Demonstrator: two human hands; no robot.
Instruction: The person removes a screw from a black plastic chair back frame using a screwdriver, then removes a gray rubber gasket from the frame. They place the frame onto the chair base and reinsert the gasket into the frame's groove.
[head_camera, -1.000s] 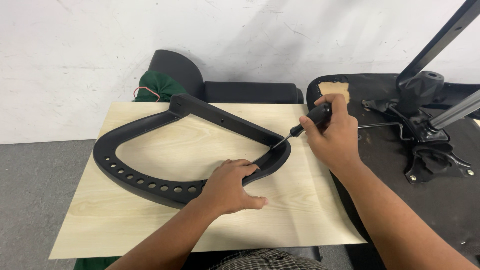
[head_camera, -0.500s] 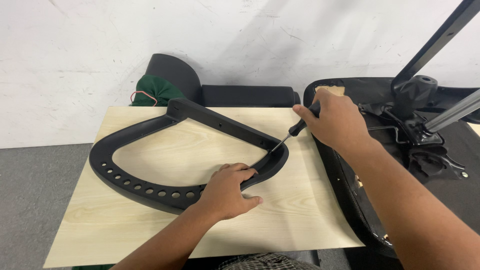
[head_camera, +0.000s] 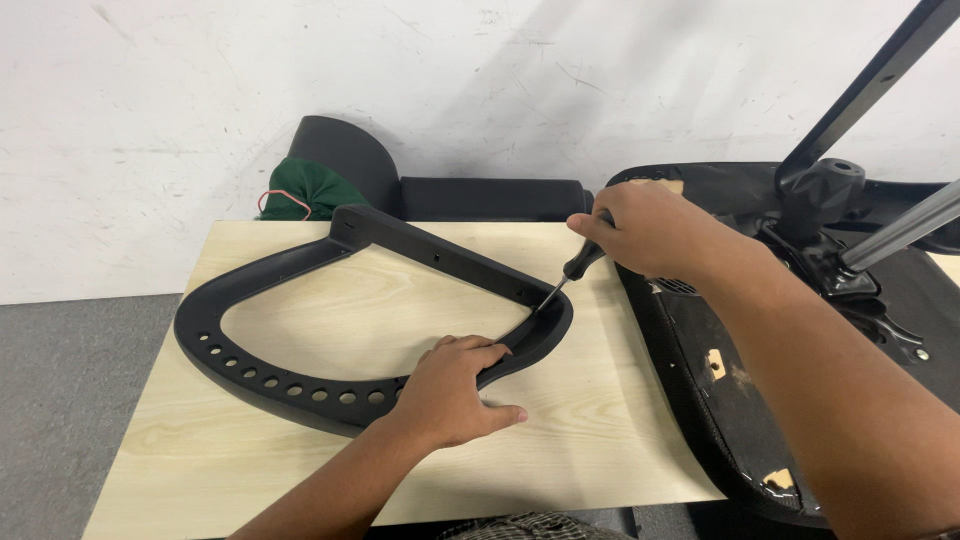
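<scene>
My left hand (head_camera: 450, 392) is pressed down on the black plastic frame (head_camera: 300, 385), fingers curled over its inner edge near the rounded corner, clamping it flat to the pale wooden counter (head_camera: 620, 420). My right hand (head_camera: 650, 232) is closed around the dark handle of a screwdriver (head_camera: 566, 277), whose thin shaft slants down so its tip meets the frame at that same corner, just beyond my left fingertips. The risk I see is the tip skating off: the shaft comes in at a shallow slant rather than straight down, so a hard push could kick it out of whatever it is seated in, and my left fingers lie close in its path. The frame could also pivot on the smooth counter, since only one hand pins it, at one end. I cannot tell whether the tip sits in a screw head or against bare plastic; that spot is too small. The frame is a curved, roughly triangular loop of matte black plastic, with a row of round holes along its lower arc and a straighter bar across the top; it lies flat in the middle of the counter. To the right, an upturned chair seat (head_camera: 760, 400) with its metal mechanism rests just beside the counter edge, and a green cloth bundle (head_camera: 300, 195) sits behind.
</scene>
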